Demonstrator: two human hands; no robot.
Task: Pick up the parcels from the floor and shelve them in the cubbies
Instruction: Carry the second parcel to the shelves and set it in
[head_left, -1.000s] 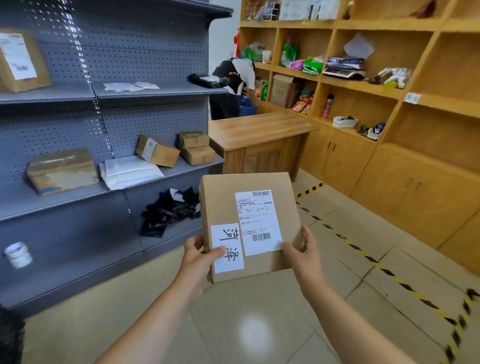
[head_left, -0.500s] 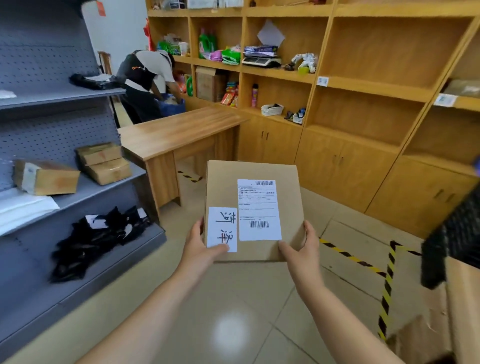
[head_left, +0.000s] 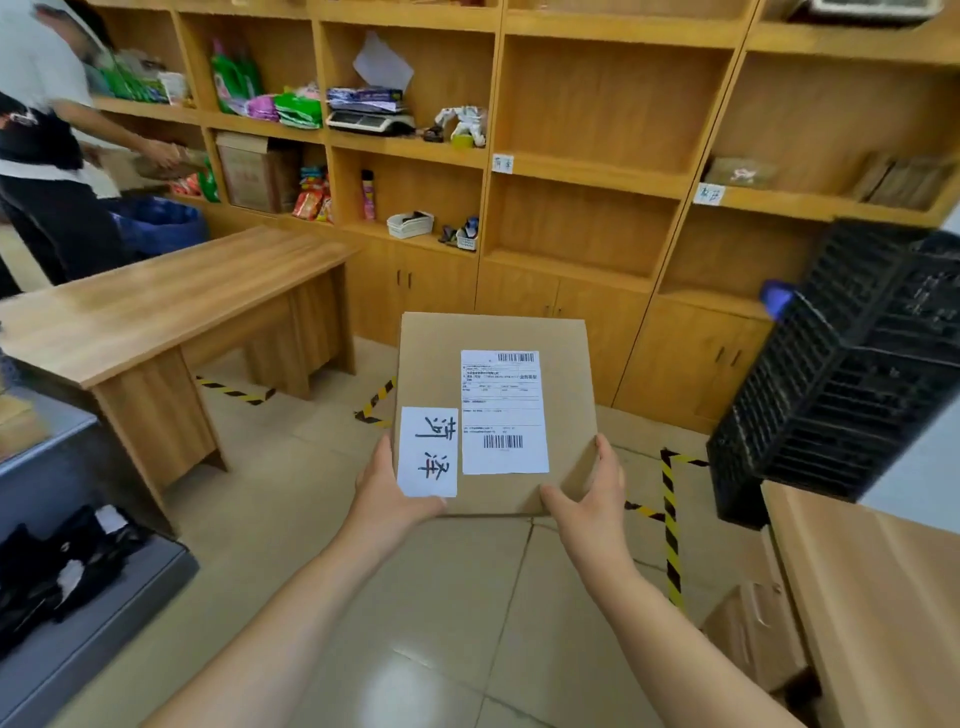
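I hold a brown cardboard parcel (head_left: 431, 369) in front of me at about waist height. It carries a white shipping label with barcodes and a smaller white tag with handwritten characters. My left hand (head_left: 390, 498) grips its near left corner, thumb on the tag. My right hand (head_left: 592, 498) grips its near right corner. Ahead stands a wall of wooden cubbies (head_left: 587, 171); the ones straight ahead hold nothing, with small paper tags on their shelf edges. Another cardboard parcel (head_left: 753, 634) lies on the floor at the lower right.
A wooden desk (head_left: 156, 306) stands at left, a person (head_left: 47, 171) behind it. A grey metal rack (head_left: 57, 639) with black bags fills the lower left. A black plastic crate (head_left: 852, 374) and a wooden counter (head_left: 883, 597) stand at right. Yellow-black tape marks the tiled floor.
The view has swung right, from the grey metal rack to the wooden cubbies. The parcel stays held in both hands in front of me.
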